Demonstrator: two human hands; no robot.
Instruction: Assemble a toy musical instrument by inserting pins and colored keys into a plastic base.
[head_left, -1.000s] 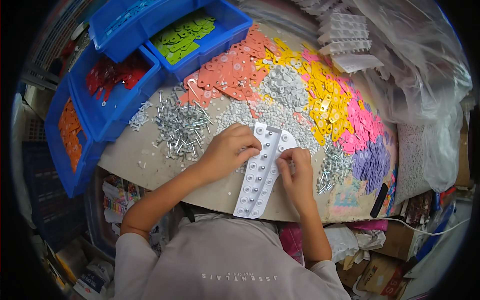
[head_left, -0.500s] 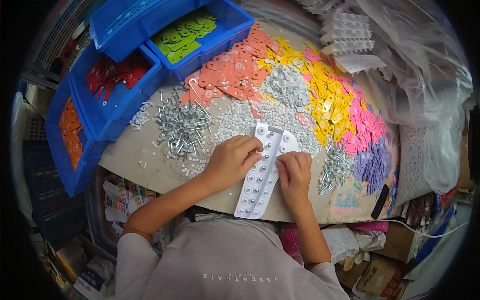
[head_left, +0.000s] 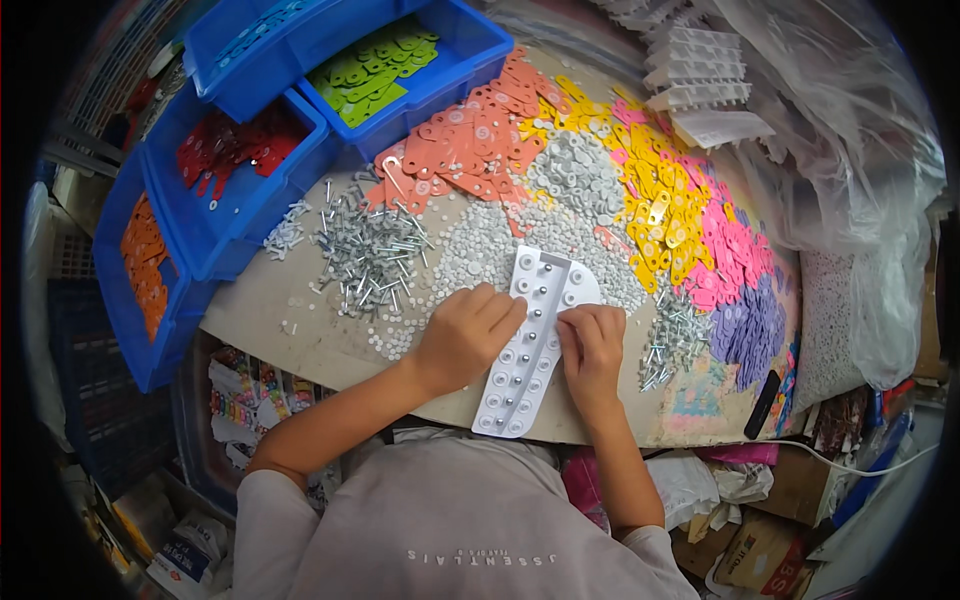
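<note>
Head view: my left grip (head_left: 462, 332) is at the left rim of the white tray (head_left: 537, 350), fingers curled and fingertips bunched near the thumb. My right grip (head_left: 594, 345) is at the opposite rim, thumb and forefinger drawn almost together. Whether either one pinches a small part, I cannot tell. The tray lies lengthwise in front of me on the worktop (head_left: 270, 325), leaning a little to the right at its far end, which has one rounded corner. Its near end comes right down to the worktop's curved front edge, close to my grey shirt (head_left: 470, 510). Round caps line both sides of the tray, and a row of metal pins runs along the channel between them; that narrow channel is the gap separating my fingertips.

Beyond the tray's far end, small white discs (head_left: 475, 240) crowd close, so room there is tight. To my left there is more space: a stretch of worktop, dotted with loose discs, lies between my forearm and the larger heap of metal rivets (head_left: 372, 250). Behind that heap, blue bins (head_left: 430, 100) line the far left edge. To my right only a slim strip parts my hand from a smaller rivet heap (head_left: 672, 340), with purple straps (head_left: 750, 325) just past it and a black bar (head_left: 762, 405) near the front edge.
</note>
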